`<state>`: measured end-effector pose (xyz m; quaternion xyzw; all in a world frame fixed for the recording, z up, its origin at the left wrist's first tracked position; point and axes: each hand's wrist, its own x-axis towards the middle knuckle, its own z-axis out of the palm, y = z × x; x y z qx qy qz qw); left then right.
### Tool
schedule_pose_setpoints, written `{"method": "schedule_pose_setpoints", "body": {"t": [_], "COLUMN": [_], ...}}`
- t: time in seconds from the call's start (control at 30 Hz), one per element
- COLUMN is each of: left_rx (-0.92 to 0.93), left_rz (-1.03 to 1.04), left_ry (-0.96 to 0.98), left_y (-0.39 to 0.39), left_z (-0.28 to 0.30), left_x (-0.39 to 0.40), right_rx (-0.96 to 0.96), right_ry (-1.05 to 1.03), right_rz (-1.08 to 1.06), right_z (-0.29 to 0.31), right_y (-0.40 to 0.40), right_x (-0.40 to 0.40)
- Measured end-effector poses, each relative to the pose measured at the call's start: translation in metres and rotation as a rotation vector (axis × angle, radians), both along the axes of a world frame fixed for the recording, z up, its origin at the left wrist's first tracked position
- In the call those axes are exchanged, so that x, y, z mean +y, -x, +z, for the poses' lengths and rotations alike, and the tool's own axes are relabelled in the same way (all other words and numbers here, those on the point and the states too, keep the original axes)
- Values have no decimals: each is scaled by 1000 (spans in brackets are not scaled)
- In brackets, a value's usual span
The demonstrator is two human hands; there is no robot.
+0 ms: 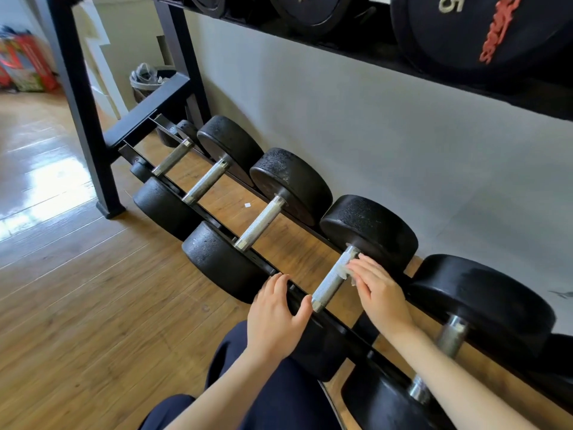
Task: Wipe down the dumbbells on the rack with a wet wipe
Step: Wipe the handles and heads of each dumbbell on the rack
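Several black dumbbells with knurled steel handles lie across the low rails of a black rack point(173, 97). My right hand point(376, 290) presses a crumpled white wet wipe point(345, 270) against the far end of one dumbbell's handle point(330, 283), fingers fairly straight over it. My left hand point(276, 308) rests on the near black head of that same dumbbell, thumb close to the handle's near end. The far head point(369, 231) of this dumbbell sits just beyond my right fingers.
Neighbouring dumbbells lie left point(263, 223) and right point(452, 333) on the same rails. An upper shelf holds large black weights point(483, 32). A grey wall runs behind. Wooden floor point(77, 290) spreads left, with a waste bin point(145, 79) beyond the rack. My dark trousers fill the bottom.
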<state>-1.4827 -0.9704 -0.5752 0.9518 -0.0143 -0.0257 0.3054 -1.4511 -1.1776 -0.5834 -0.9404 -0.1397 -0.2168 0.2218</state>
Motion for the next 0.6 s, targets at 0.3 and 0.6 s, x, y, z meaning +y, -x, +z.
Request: {"method": "schedule_pose_setpoints", "body": {"t": [0.3, 0.6], "left_rx": [-3, -14], "left_rz": [9, 17], "left_ry": [3, 24], "left_y": [1, 2], "left_z": [2, 7], "left_x": [-1, -1], "right_rx": [-46, -16], "right_ry": [326, 292], "right_rz": [260, 123], "right_z": [-25, -17], "right_y": [-11, -18], "right_x": [10, 14]}}
